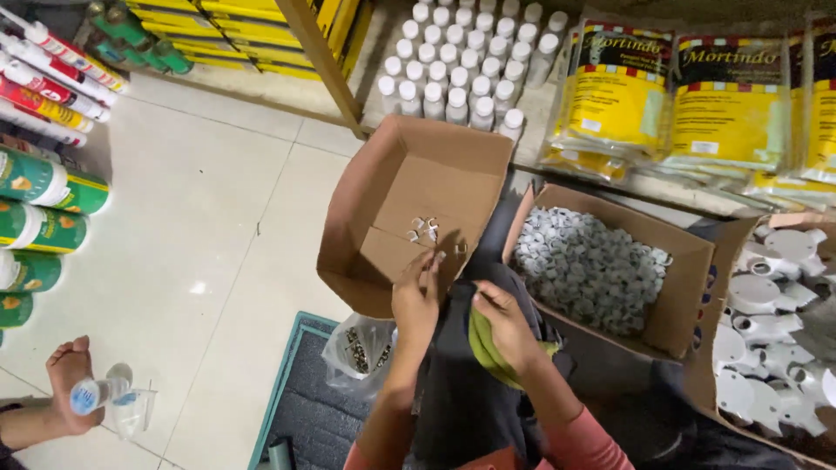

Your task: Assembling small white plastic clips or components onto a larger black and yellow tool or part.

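my sleeves: pink, both forearms come in from the bottom edge; dark cloth over my lap between them
my right hand (503,324): fingers curled shut around a yellow-green cloth (484,346); cloth bunched under the palm, resting on my lap
my left hand (416,298): reaching over the near edge of the open cardboard box (409,178); fingertips pinched together on a small white clip (433,258); too small to tell its exact shape
plastic bag (357,350): clear, just left of my left wrist, on a dark mat with a teal edge (280,392); small dark bits inside, can't tell what
open box: tilted toward me, flaps up; a few loose white clips (424,227) lie on its bottom, apart from the one I pinch
second box (675,287): to the right of my right hand, full of small grey-white clips (585,270) heaped to the brim
far-right box: larger white round plastic fittings (766,305), partly cut by the frame
another person's foot (68,383): bottom left on the pale tiled floor (192,218), touching a small clear bottle (97,393)
left edge: green cans (48,183) lying sideways; sealant tubes (43,78) above them
shelf behind boxes: rows of white capped bottles (461,61); yellow packets (610,96) standing to their right
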